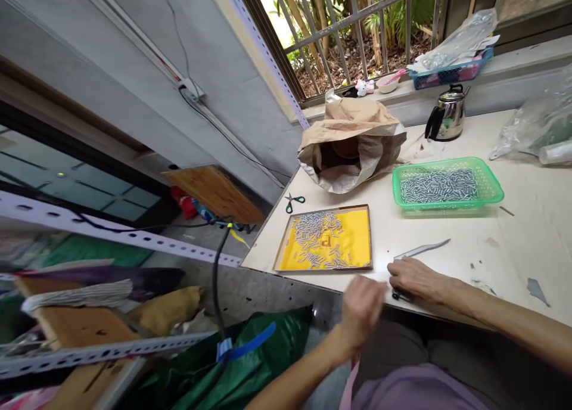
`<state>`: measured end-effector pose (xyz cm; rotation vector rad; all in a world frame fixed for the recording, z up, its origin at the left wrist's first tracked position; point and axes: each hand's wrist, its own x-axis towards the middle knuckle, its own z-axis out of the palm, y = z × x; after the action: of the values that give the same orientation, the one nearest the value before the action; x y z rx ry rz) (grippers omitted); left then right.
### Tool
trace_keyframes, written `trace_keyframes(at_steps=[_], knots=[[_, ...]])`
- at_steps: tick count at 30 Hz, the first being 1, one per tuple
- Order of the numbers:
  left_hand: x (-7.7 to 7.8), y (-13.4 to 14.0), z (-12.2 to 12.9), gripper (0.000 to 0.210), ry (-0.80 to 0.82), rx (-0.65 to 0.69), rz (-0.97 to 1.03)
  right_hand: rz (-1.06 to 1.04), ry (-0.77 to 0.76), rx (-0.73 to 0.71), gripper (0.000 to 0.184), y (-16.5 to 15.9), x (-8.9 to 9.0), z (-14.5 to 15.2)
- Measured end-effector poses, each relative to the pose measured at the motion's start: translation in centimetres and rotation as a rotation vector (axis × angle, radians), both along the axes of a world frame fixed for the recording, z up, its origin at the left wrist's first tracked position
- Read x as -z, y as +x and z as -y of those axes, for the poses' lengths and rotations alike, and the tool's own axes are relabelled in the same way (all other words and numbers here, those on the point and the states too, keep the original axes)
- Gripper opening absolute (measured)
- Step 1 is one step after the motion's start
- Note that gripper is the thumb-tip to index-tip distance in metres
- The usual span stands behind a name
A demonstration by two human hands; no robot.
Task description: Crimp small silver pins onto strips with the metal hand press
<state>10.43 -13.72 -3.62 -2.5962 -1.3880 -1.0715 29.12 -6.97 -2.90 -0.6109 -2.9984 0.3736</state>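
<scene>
My left hand (364,306) is curled closed just off the table's front edge, slightly blurred; whatever its fingers may hold does not show. Closed as well, my right hand (414,279) rests on the tabletop near that edge, with a small dark object (397,294) partly showing beneath it. A slender grey pointed strip (424,248) lies just beyond its knuckles. To the left of both hands is a shallow cardboard tray (370,237) with a yellow bottom, where many small metal pins (313,228) are scattered, thickest at the back.
A green plastic basket (494,189) of similar metal pins stands behind my right hand. Green-handled scissors (294,202), an open brown paper bag (348,118) and a steel kettle (449,115) sit farther back. Clear plastic bags (536,124) lie at right; metal shelving (134,231) stands at left.
</scene>
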Motion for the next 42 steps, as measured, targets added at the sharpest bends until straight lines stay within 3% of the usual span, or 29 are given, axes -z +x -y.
trace_keyframes(at_steps=[3, 7, 10, 13, 15, 18, 20, 23, 26, 31, 37, 42], knots=[[-1.3, -4.5, -3.1, 0.017, -0.183, -0.342, -0.142, -0.115, -0.002, 0.033, 0.019, -0.1, 1.5, -0.2], [-1.1, -6.5, -6.8, 0.015, -0.420, -0.476, -0.324, -0.497, -0.075, 0.250, 0.020, 0.6, 1.6, -0.8], [-0.8, -5.8, -8.3, 0.016, -0.556, -0.504, -0.414, -0.641, 0.086, 0.489, 0.020, 2.0, -1.3, -3.0], [-1.3, -5.2, -8.9, 0.016, -0.656, -0.522, -0.480, -0.486, 0.343, 0.827, 0.024, 3.8, -5.1, -5.2], [-1.7, -5.2, -9.0, 0.018, -0.659, -0.515, -0.468, -0.340, 0.395, 0.948, 0.034, 4.7, -6.5, -5.2], [-2.2, -4.8, -8.2, 0.021, -0.610, -0.443, -0.253, -0.206, 0.191, 0.820, 0.029, 5.4, -6.0, -2.4], [-2.2, -3.9, -7.1, 0.023, -0.631, -0.342, -0.017, -0.152, -0.029, 0.675, 0.023, 5.6, -4.5, 0.5], [-2.1, -1.5, -5.1, 0.025, -0.743, -0.190, 0.248, -0.059, -0.191, 0.607, 0.015, 5.7, -2.3, 4.2], [-1.7, 0.8, -3.7, 0.024, -0.859, -0.141, 0.347, -0.020, -0.212, 0.658, 0.018, 5.8, -1.4, 5.8], [-0.7, 2.2, -2.9, 0.022, -1.027, -0.202, 0.375, 0.022, -0.212, 0.681, 0.027, 5.7, -1.3, 5.8], [-0.6, 2.5, -2.8, 0.020, -1.008, -0.243, 0.334, 0.059, -0.208, 0.664, 0.027, 5.4, -1.9, 6.1], [-0.7, 2.6, -3.5, 0.021, -1.024, -0.219, 0.240, 0.054, -0.152, 0.670, 0.027, 5.3, -0.7, 6.2]])
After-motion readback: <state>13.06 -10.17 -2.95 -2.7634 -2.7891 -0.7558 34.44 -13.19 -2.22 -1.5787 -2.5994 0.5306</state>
